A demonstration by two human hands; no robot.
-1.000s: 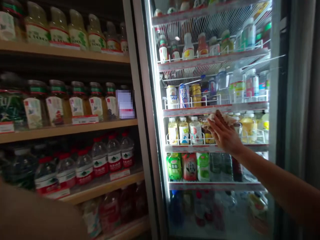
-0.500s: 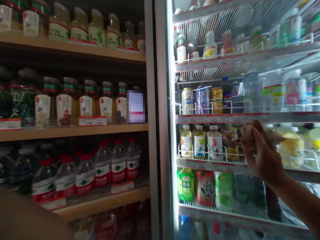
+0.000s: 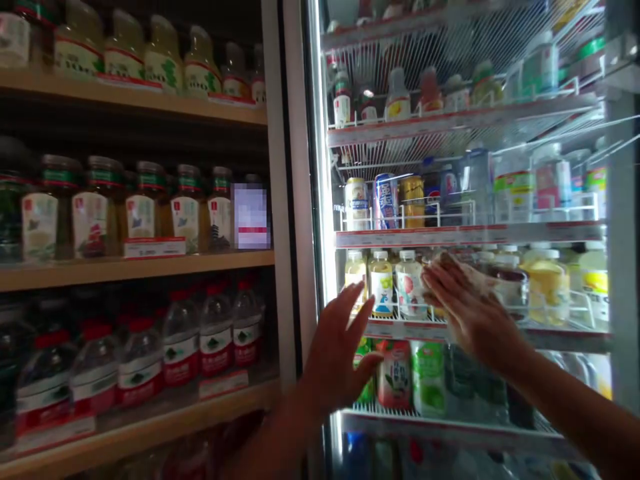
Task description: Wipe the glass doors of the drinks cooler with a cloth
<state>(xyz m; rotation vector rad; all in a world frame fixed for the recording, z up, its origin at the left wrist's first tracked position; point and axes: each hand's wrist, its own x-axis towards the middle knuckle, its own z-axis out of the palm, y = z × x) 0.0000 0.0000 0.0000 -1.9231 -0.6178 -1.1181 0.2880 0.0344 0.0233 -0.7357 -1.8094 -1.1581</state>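
Beige cloth (image 3: 474,275) clasped by right hand (image 3: 470,315), left hand (image 3: 337,353) newly in view, fingers spread.

Cloth (image 3: 473,275): seemingly off-white with brownish patches, though blurred
Wooden shelf (image 3: 220,261): light tan
Water bottles (image 3: 181,340): red caps, clear upper bodies, white-over-red labels with a dark mountain motif
Tea bottles (image 3: 141,213): green neck bands, pale labels with red corners
Blue can (image 3: 386,200): blue with red and white markings
Gold can (image 3: 413,200): gold
Red pouch (image 3: 395,383): red, dark centre panel
Green pouch (image 3: 429,383): green and white
Fridge shelf edge (image 3: 470,235): grey, red trim
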